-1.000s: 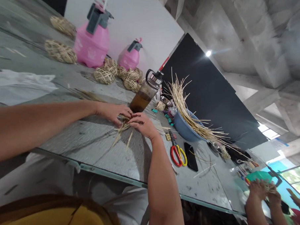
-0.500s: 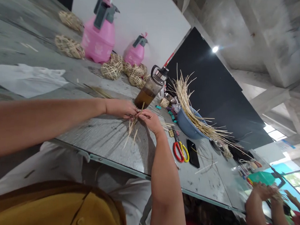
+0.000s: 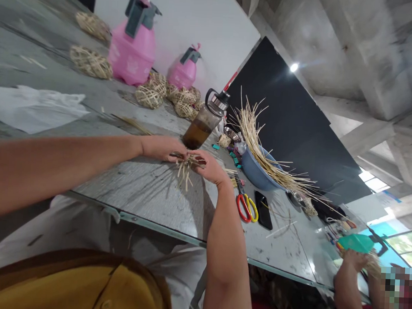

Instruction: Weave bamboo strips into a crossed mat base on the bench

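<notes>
Both of my hands meet over the table around a small bundle of woven bamboo strips (image 3: 184,172), whose loose ends fan down toward the table's front edge. My left hand (image 3: 163,148) grips the bundle from the left, fingers curled. From the other side my right hand (image 3: 208,167) pinches it, thumb and fingers bent round the strips. The fingers hide part of the weave. Right behind the hands stands a clear bottle (image 3: 201,127) of brown liquid with a black lid. Scissors (image 3: 246,206) with one red and one yellow handle lie to the right of my right forearm.
A black phone (image 3: 263,211) lies beside the scissors. Behind it, a blue basin (image 3: 258,170) holds long bamboo strips (image 3: 261,143). Pink spray bottles (image 3: 132,51) and woven balls (image 3: 149,97) stand at the back left, a white cloth (image 3: 33,108) nearer. Another person's hands (image 3: 356,261) work at far right.
The strips have turned in my hands: an upright strip end no longer sticks up, and the loose ends now hang closer together. My right hand's fingers are more arched. The view has shifted slightly.
</notes>
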Motion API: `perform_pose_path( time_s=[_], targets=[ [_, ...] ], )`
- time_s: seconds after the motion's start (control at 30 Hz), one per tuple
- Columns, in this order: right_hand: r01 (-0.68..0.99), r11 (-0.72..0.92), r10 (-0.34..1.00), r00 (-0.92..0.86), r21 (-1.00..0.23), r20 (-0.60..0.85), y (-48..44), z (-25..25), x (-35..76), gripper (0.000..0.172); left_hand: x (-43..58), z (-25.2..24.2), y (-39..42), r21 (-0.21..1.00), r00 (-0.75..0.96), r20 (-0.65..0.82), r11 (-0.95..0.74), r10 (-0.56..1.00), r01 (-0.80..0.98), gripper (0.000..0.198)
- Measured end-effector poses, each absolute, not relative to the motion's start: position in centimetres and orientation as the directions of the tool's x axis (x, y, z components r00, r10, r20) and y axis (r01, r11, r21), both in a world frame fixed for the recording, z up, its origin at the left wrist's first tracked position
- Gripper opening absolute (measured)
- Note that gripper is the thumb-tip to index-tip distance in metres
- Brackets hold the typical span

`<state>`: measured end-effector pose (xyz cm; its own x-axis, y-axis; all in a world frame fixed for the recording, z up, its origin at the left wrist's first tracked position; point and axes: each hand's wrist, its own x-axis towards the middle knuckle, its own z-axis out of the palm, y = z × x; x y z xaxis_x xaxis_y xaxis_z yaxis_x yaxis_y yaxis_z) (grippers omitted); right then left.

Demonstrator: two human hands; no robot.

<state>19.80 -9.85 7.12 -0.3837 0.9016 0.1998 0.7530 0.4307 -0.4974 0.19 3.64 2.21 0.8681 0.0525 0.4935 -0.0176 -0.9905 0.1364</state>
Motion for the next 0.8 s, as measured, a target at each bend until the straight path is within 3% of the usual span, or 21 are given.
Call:
perform_pose_path(
  time_s=[0.17,0.3,0.43,0.6,0.8],
  targets=[
    [0.864,0.441,0.895,-0.402,-0.245,0.194,-9.5,6.6,19.3,0.061,0.2,2.2,4.1,0.212,0.911,0.409,-0.976,0.048,-0.043,0.017],
    [0.894,0.429,0.874,-0.375,-0.128,0.309,-9.3,6.0,17.9,0.041,0.1,2.2,4.2,0.255,0.915,0.399,-0.966,0.056,-0.052,0.017],
    [0.848,0.519,0.805,-0.442,-0.108,0.396,-9.2,5.6,17.0,0.023,0.1,2.0,4.4,0.330,0.901,0.409,-0.944,0.142,-0.001,0.021],
    [0.835,0.541,0.786,-0.458,-0.102,0.416,-8.6,4.7,16.7,0.006,0.5,1.5,4.5,0.329,0.866,0.442,-0.940,0.234,0.086,0.023],
    [0.847,0.469,0.815,-0.305,-0.250,0.493,-8.4,4.0,17.1,0.007,0.6,1.5,3.9,0.296,0.847,0.456,-0.944,0.271,0.143,0.015]
  ],
)
